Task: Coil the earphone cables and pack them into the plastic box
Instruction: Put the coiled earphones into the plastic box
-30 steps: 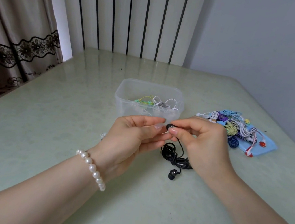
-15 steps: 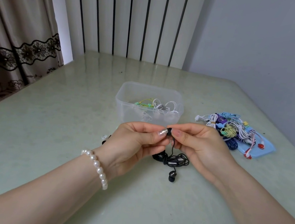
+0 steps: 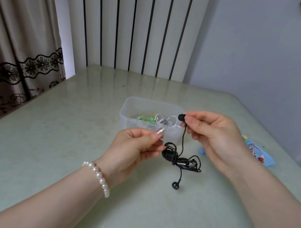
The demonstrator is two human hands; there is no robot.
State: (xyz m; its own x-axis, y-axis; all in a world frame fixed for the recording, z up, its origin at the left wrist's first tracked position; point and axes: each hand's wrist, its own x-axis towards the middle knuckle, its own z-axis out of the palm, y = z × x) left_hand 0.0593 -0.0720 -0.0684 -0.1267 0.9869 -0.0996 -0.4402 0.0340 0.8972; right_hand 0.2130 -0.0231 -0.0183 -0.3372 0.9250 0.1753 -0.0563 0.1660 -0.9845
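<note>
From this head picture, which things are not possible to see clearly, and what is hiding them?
- Pile of earphones on the blue mat: head view, mostly hidden behind the right hand.
- Black earphone bundle: its left end is covered by the left hand fingers, so the grip is unclear.
- Plastic box: contents too small and tangled to count.

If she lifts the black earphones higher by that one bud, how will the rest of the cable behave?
Probably floppy: the black earphones sag in loose loops below the bud pinched by the right hand, so they should dangle and swing. Likely light, since a fingertip pinch carries them. The bundle held by the left hand looks loosely wound and may unravel.
</note>
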